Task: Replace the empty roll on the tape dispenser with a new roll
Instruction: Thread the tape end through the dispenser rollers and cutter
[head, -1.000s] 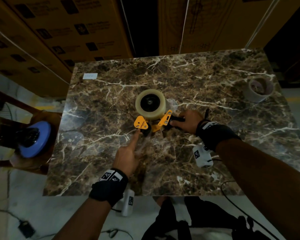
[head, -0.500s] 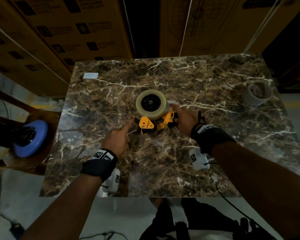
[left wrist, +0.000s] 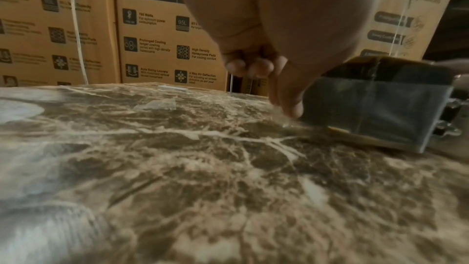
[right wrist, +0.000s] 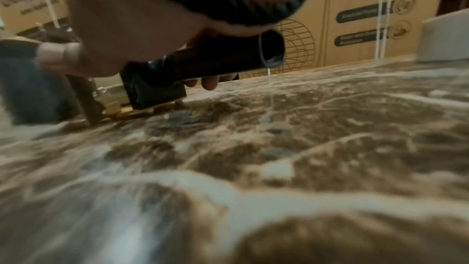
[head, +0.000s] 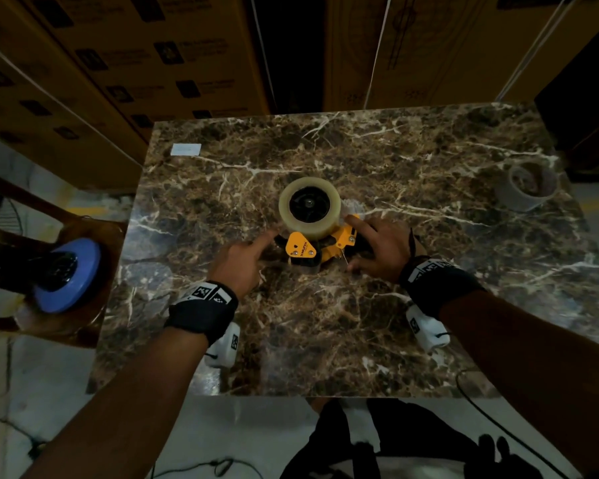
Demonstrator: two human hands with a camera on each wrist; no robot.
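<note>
A brown marble table [head: 360, 323] stands before stacked cardboard boxes [head: 153, 63]. On it, the right hand [head: 381, 250] grips the tape dispenser [head: 320, 245]; the left hand [head: 239, 262], index finger straight and the others curled, touches the tape roll [head: 310, 205].

Head view looks straight down; wrist views skim the shared marble table [head: 325, 323]

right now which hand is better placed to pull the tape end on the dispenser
Left, probably. The left hand has its index finger out at the new roll, while the right hand keeps its grip round the tape dispenser handle.
</note>
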